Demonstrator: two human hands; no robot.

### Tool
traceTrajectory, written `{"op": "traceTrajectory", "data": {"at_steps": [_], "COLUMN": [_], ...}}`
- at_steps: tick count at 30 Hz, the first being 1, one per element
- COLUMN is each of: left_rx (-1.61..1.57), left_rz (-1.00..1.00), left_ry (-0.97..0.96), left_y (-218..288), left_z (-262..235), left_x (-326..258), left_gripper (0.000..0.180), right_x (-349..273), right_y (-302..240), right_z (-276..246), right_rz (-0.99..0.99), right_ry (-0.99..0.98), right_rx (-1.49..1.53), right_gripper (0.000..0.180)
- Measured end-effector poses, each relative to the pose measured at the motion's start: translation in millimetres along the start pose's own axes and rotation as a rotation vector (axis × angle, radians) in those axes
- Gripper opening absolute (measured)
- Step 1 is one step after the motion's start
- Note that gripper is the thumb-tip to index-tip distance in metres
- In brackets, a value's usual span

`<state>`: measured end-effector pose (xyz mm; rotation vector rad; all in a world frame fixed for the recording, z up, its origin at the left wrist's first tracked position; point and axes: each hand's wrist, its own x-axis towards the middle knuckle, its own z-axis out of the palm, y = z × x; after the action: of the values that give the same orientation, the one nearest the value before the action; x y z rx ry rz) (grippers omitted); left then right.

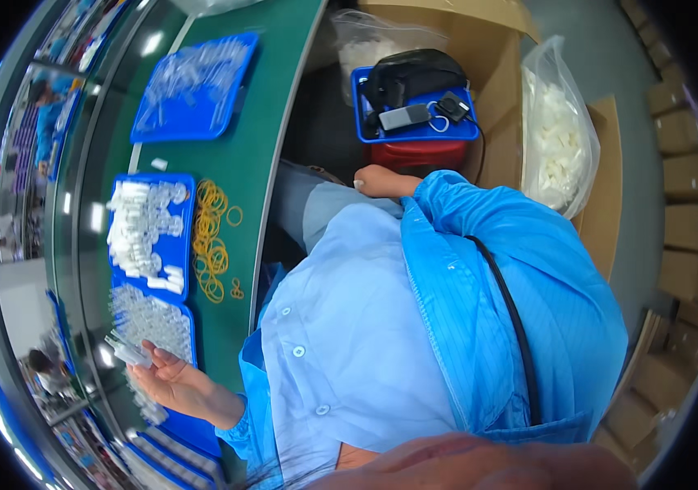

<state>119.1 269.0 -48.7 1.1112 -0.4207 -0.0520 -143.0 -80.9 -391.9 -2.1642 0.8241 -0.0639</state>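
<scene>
Blurred skin (479,465) sits nearest my lens, along the lower edge. My left hand (181,388) pinches a small translucent plastic piece (128,351) near a blue tray (194,331) of clear parts (149,314); its long axis slants, slim end pointing up-left, away from the palm. Yellow rubber bands (211,210) lie beyond. My right hand (383,181) curls near the lap; whether its fingers hold anything, I can't tell.

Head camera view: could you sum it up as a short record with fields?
Left hand: holds a small whitish plastic piece
Right hand: near the lap; grip unclear
Table: green
On it: blue trays of clear and white parts; loose yellow bands
Right side: cardboard box, bag of whitish pieces
</scene>
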Motion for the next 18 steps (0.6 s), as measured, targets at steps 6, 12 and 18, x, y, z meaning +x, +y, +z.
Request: {"op": "traceTrajectory", "data": {"at_steps": [6, 12, 18], "left_rx": [0.071, 0.048, -0.117], "left_rz": [-0.001, -0.046, -0.214], "left_ry": [0.131, 0.095, 0.118], "left_y": [0.9, -13.6, -44.6], "left_z": [-30.2, -33.3, -16.5], "left_x": [11.2, 50.0, 85.7], "left_gripper": [0.041, 0.039, 0.035], "right_x": [1.2, 9.9, 100.3], "right_y": [-72.4, -238.0, -364.6], "right_z": [-49.9, -142.3, -119.4], "right_rz": [-0.075, -0.198, -0.534], "right_ry": [-0.053, -0.098, -0.205], "right_rx": [0.146, 0.864, 0.811], "right_gripper": [0.021, 0.020, 0.011]}}
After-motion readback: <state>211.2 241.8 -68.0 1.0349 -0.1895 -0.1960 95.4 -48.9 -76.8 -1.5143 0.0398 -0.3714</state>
